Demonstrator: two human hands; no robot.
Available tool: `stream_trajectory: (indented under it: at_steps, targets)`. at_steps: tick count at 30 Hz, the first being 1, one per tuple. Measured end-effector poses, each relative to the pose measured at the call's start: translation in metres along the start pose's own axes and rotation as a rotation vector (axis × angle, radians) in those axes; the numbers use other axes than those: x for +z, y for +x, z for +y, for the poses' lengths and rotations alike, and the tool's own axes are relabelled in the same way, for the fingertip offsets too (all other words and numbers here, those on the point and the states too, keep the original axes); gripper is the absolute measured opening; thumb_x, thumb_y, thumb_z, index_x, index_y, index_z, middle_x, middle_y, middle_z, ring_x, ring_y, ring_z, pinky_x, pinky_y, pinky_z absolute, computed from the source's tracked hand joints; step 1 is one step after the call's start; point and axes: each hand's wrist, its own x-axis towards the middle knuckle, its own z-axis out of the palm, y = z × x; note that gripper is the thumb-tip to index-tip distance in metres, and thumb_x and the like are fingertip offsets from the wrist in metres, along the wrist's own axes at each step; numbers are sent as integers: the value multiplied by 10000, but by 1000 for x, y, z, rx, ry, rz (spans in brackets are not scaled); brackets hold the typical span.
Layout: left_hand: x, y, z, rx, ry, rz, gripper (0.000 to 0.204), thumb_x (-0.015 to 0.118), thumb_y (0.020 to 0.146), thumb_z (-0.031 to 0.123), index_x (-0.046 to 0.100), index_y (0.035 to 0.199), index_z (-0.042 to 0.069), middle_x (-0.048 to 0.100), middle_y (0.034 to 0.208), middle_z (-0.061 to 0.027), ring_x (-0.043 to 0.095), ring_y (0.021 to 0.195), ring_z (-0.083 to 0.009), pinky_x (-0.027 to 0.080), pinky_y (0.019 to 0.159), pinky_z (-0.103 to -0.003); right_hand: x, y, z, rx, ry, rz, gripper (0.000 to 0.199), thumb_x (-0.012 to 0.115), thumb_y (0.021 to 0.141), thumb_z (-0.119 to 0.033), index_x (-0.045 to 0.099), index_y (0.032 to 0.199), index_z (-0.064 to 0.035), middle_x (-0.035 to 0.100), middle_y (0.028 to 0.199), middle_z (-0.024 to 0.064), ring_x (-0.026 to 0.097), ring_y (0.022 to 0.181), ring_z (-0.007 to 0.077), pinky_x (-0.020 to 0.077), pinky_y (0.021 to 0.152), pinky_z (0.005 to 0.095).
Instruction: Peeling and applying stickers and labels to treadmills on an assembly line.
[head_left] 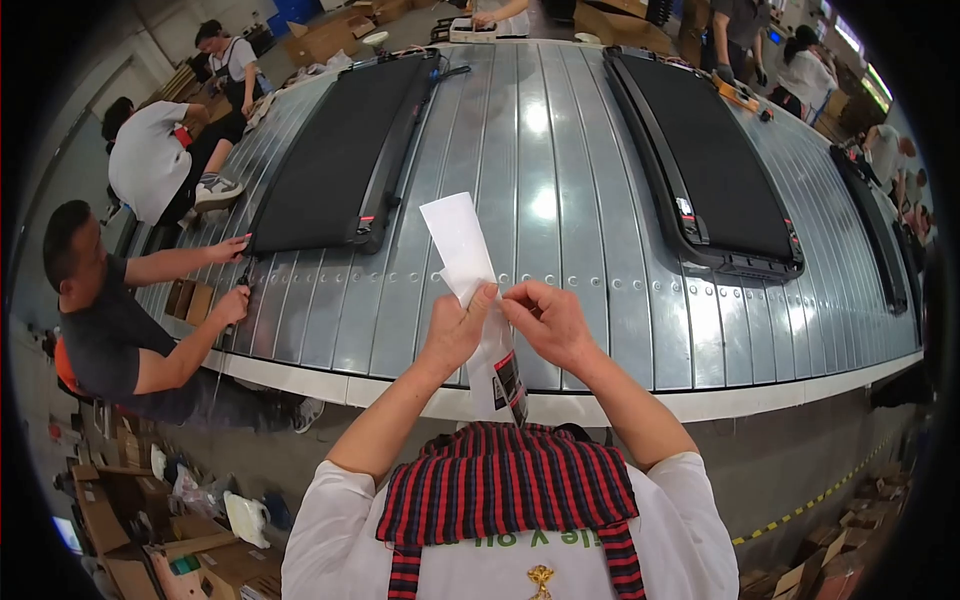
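While both hands are above the near edge of the slatted metal counter (415, 345), the long white strip (462, 238) runs between them, lower end toward the body, upper end leaning far and leftward. The left hand (460, 326) has its fingers clamped on the strip's middle, so it is nearer. Just beside, the right hand (549, 318) has thumb and forefinger together at the strip's right edge; whether they grip it, I cannot tell. Farther, the left black deck (335, 150) and the right black deck (705, 150) lie toward the counter's far edge.
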Motion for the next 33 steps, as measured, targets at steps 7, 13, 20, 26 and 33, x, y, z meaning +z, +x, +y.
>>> stream_trajectory:
  at_steps: [7, 13, 20, 26, 33]
  targets:
    - [-40, 8, -33, -39, 62, 226, 420, 483, 853, 377, 579, 833, -32, 577, 641, -73, 528, 612, -108, 429, 557, -275, 11, 23, 21, 174, 477, 130, 105, 577, 782, -112, 568, 796, -8, 576, 655, 93, 549, 576, 116, 441, 533, 255]
    - [-55, 14, -41, 71, 67, 372, 372, 522, 833, 338, 596, 816, -27, 557, 597, -52, 491, 558, -95, 399, 507, -303, 22, 39, -16, -329, -203, 412, 57, 562, 758, -62, 561, 810, -36, 571, 686, 94, 567, 578, 194, 456, 541, 267]
    - [-71, 19, -45, -114, -28, 172, 354, 550, 819, 316, 587, 761, -31, 545, 577, -82, 421, 527, -109, 388, 493, -300, 51, 22, -53, -293, -298, -210, 187, 610, 743, -143, 566, 909, -70, 571, 817, 89, 579, 692, 233, 466, 563, 317]
    - [-71, 20, -46, 36, 110, -53, 328, 543, 821, 314, 599, 819, -10, 573, 655, -182, 498, 541, -210, 417, 539, -322, 41, 41, -52, -512, -491, 3, 116, 613, 718, -79, 592, 832, -85, 544, 707, 49, 546, 602, 218, 437, 501, 316]
    - [-75, 24, -35, 80, 168, -46, 363, 530, 818, 348, 591, 865, -7, 580, 650, -163, 531, 569, -194, 428, 557, -319, 35, 32, -52, -574, -547, -65, 140, 620, 700, -69, 599, 837, -90, 528, 678, 47, 539, 574, 216, 433, 479, 307]
